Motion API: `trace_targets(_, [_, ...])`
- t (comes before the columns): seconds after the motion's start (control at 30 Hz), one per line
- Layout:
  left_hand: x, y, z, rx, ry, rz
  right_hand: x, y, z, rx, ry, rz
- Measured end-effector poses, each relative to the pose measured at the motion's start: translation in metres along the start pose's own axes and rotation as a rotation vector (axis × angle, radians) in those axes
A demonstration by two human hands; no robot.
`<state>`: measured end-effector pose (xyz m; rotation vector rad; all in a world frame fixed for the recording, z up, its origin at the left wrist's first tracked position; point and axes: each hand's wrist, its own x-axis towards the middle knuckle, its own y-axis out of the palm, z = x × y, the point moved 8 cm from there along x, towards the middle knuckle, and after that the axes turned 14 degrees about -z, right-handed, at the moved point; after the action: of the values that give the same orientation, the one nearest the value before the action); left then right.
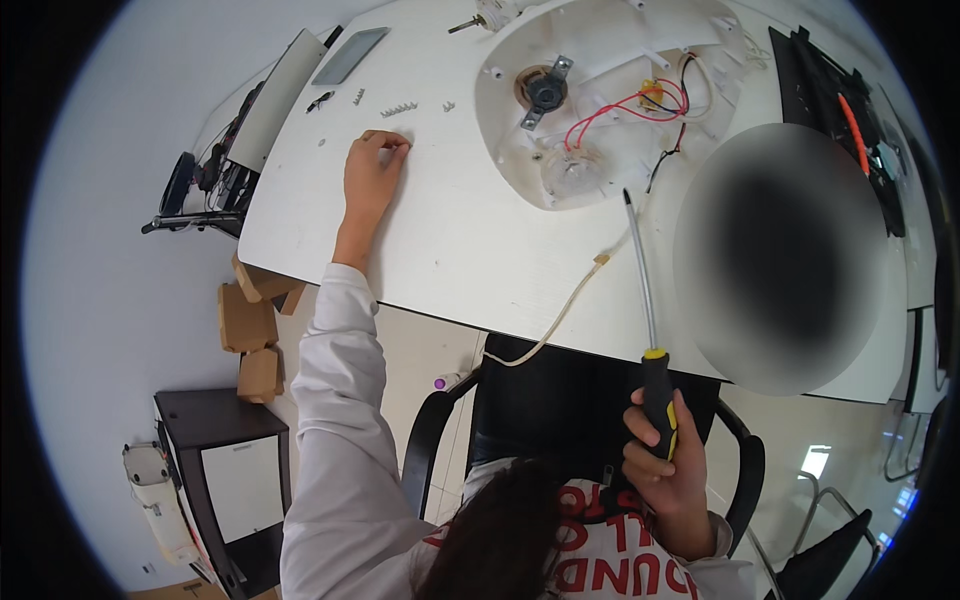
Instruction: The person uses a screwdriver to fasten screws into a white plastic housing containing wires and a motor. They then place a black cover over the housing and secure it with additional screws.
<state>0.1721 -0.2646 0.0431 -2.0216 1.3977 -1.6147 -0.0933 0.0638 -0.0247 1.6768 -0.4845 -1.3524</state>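
My right hand (668, 468) is wrapped round the black and yellow handle of a screwdriver (645, 275), which points up and away over the table's front edge. My left hand (373, 175) rests on the white table with thumb and fingertips pinched together; whatever they hold, if anything, is hidden. Just beyond it lie small screws (400, 109) in short rows. To the right sits a white plastic housing (510, 150), its inside facing up. Within it are a dark round part with a metal bracket (544, 95), red wires (610, 104), a yellow component (652, 95) and a clear round piece (575, 172).
A pale cable (560, 315) hangs over the table's front edge near a black chair (530, 415). A grey tray (350, 56) lies far left. At right are a blurred dark oval (785, 260) and a black case with an orange-red tool (853, 132). Cardboard boxes (247, 318) stand left.
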Motion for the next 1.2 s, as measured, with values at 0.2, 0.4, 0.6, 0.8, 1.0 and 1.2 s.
trace_targets(0.2, [-0.008,-0.001,-0.015,0.110,0.124,0.047,-0.012,-0.003,0.051,-0.478,-0.566,-0.150])
trace_targets(0.4, [0.000,0.005,-0.008,0.079,0.068,0.211,-0.021,-0.004,0.069,-0.502,-0.694,-0.242])
trace_targets(0.6, [-0.002,0.013,-0.029,0.215,0.264,0.184,-0.023,0.002,0.070,-0.700,-0.773,-0.209])
trace_targets(0.8, [-0.009,0.004,-0.046,0.276,0.228,0.158,-0.031,0.008,0.078,-0.856,-0.913,-0.249])
trace_targets(1.0, [-0.012,-0.032,-0.079,0.052,0.161,-0.001,-0.059,0.017,0.108,-1.271,-1.430,-0.524])
trace_targets(1.2, [-0.040,-0.059,-0.111,-0.376,-0.096,-0.062,-0.066,0.035,0.113,-1.572,-1.757,-0.512])
